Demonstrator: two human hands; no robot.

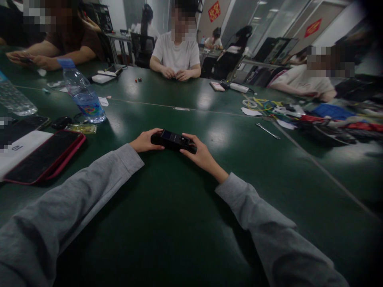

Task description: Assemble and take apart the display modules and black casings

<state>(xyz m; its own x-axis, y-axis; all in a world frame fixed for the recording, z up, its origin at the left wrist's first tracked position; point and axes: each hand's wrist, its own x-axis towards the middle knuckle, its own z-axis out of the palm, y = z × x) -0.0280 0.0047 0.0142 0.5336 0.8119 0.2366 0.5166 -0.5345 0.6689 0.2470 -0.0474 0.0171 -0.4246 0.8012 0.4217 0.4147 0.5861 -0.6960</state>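
Note:
A small black device with a dark screen lies flat on the green table in front of me. My left hand grips its left end, fingers curled round it. My right hand holds the right end, thumb on top. Both arms wear grey sleeves and reach out over the table.
To my left lie a red-cased tablet, a phone, a white card and a water bottle. A wrench, cables and coloured clutter sit at the right. Three people sit across the table, hands on its far edge.

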